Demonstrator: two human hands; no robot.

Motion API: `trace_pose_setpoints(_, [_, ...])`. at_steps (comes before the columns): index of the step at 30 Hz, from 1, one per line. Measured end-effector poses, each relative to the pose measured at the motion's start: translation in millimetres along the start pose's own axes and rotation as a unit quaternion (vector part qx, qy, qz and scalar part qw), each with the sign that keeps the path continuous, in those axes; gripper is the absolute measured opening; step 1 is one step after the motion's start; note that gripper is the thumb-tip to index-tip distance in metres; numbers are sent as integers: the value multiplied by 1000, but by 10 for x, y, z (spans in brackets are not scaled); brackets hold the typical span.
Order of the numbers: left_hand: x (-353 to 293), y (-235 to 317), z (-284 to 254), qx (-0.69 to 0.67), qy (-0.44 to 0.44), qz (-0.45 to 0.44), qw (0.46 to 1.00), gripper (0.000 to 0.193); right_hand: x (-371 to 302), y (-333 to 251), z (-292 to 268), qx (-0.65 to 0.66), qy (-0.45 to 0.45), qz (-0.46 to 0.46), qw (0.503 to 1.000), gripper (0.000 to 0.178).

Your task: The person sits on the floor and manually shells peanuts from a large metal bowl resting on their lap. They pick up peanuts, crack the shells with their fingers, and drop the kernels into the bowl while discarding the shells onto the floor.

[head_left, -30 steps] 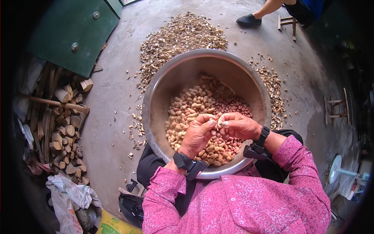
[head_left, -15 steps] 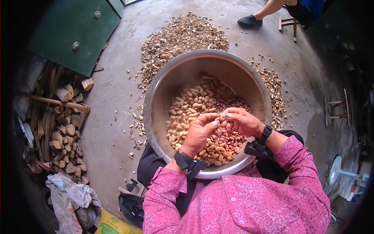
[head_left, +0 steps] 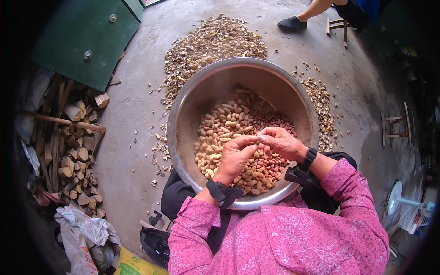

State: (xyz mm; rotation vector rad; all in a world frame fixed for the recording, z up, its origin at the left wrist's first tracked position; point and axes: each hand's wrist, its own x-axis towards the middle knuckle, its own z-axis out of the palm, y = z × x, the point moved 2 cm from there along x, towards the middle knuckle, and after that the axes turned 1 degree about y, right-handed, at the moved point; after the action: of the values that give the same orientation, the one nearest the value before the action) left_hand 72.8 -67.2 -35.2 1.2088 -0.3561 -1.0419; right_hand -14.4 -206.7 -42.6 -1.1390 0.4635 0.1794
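Both arms bent, brought together before chest. Left forearm (head_left: 199,208) slants up and rightward; right forearm (head_left: 324,166) slants up and leftward. Left hand (head_left: 233,158) turned inward, left index (head_left: 245,139) reaching toward right hand (head_left: 284,143), left thumb (head_left: 250,149) just below it. Right hand back up, right thumb and index drawn close together, tips almost meeting left index. Whether fingertips touch, cannot tell. Right wrist (head_left: 304,154) higher than left wrist (head_left: 221,178).

There are two hands (head_left: 233,158), one basin (head_left: 220,81), two knobs (head_left: 88,55).
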Motion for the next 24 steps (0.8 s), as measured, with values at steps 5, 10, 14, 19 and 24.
trace_pose_setpoints(5, [13, -3, 17, -36, -2, -31, 999, 25, -9, -84, -4, 51, -4, 3, 999, 16])
trace_pose_setpoints(10, [28, 2, -79, -43, 60, -56, 996, 24, -28, -613, -570, 513, 77, -144, 843, 37])
trace_pose_setpoints(14, [41, -12, -88, -51, 80, -60, 994, 23, 2, -518, -993, 381, 81, -167, 906, 46])
trace_pose_setpoints(19, [31, -27, -125, -53, 86, -55, 993, 22, 174, -267, -240, -203, 116, -108, 966, 31])
trace_pose_setpoints(24, [4, 0, -173, -68, 89, -62, 992, 21, 427, 61, -196, -601, 49, -180, 777, 16])
